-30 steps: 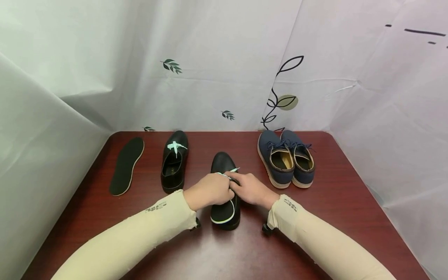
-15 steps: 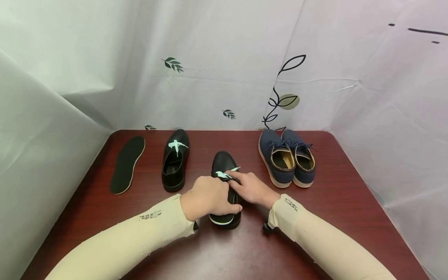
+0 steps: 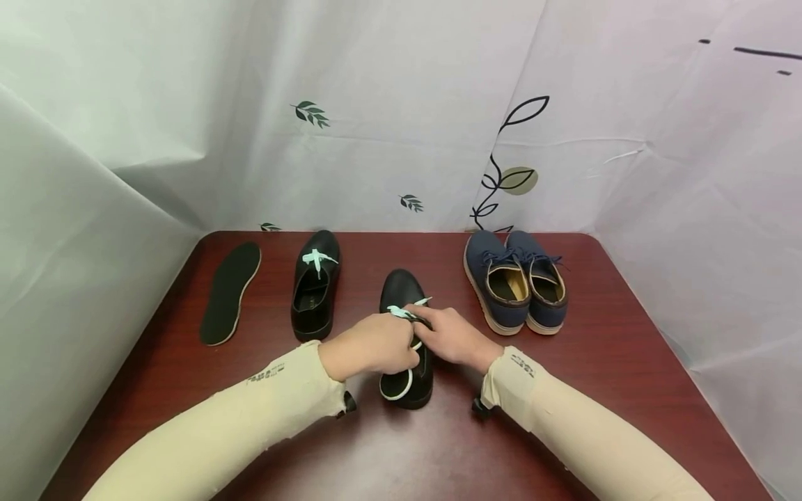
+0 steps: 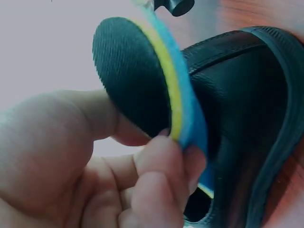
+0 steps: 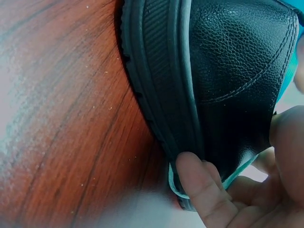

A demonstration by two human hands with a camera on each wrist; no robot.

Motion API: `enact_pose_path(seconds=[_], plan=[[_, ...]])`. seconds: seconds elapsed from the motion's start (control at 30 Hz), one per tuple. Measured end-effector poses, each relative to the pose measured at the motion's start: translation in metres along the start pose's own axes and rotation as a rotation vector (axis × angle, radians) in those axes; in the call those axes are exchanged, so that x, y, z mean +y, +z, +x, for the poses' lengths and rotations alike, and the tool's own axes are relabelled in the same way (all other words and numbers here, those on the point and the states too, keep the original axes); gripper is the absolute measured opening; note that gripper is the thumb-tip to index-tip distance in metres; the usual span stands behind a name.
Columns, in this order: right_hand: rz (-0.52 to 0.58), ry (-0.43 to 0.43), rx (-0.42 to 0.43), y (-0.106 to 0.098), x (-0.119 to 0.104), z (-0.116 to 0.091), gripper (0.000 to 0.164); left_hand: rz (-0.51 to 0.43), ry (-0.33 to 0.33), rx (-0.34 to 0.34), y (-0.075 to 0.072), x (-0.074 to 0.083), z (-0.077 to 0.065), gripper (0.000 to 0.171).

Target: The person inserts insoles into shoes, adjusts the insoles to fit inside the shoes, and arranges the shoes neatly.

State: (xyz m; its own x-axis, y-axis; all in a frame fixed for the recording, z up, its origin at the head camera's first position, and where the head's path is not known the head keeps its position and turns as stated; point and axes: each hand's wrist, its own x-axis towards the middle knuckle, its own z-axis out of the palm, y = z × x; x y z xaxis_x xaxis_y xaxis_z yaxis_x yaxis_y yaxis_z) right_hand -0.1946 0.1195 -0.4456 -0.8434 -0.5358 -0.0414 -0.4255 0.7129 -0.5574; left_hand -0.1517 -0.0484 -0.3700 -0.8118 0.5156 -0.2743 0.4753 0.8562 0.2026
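A black leather shoe (image 3: 401,287) with pale mint laces (image 3: 399,312) stands mid-table, toe pointing away from me. My left hand (image 3: 370,344) is over its opening and pinches an insole (image 4: 130,71) between thumb and fingers. The insole has a black top and a yellow and blue foam edge. Its heel end is bent up, and the front part is hidden in the shoe. My right hand (image 3: 454,337) grips the shoe's right side near the laces. In the right wrist view, its fingers (image 5: 202,187) lie along the outside of the black upper (image 5: 232,52).
A second black shoe (image 3: 315,284) with tied mint laces stands at the back left. A loose black insole (image 3: 230,292) lies left of it. Two navy shoes (image 3: 491,278) stand side by side at the right. White curtains (image 3: 376,160) surround the reddish-brown table (image 3: 564,390).
My left thumb, stretched out over the insole half a second ago, is drawn in now. The insole's heel end has become tilted up. My right hand keeps its hold.
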Motion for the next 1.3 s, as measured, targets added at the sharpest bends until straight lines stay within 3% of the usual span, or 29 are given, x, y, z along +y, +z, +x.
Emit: enact_pose_path(seconds=[0.33, 0.5, 0.7, 0.77, 0.93, 1.1, 1.3], plan=[[0.019, -0.017, 0.02, 0.001, 0.0, -0.001, 0.037, -0.004, -0.068, 0.079, 0.009, -0.006, 0.017, 0.029], [0.027, -0.018, 0.016, 0.001, 0.0, 0.0, 0.037, 0.026, -0.111, 0.097, 0.013, -0.003, 0.011, 0.028], [0.022, -0.006, 0.015, 0.0, 0.001, 0.001, 0.036, 0.114, -0.161, -0.018, 0.011, 0.007, -0.008, 0.069], [0.021, -0.003, 0.013, 0.0, 0.001, 0.001, 0.036, 0.097, -0.151, -0.005, 0.011, 0.008, -0.013, 0.067], [0.029, 0.0, 0.01, -0.001, 0.002, 0.0, 0.036, -0.006, -0.076, 0.104, 0.014, 0.006, -0.016, 0.029], [0.026, -0.003, 0.022, 0.0, 0.001, -0.001, 0.036, 0.01, 0.018, 0.216, 0.018, 0.004, -0.012, 0.029], [0.029, 0.002, 0.025, 0.001, 0.0, -0.001, 0.036, 0.028, 0.021, 0.266, 0.024, 0.005, -0.004, 0.03]])
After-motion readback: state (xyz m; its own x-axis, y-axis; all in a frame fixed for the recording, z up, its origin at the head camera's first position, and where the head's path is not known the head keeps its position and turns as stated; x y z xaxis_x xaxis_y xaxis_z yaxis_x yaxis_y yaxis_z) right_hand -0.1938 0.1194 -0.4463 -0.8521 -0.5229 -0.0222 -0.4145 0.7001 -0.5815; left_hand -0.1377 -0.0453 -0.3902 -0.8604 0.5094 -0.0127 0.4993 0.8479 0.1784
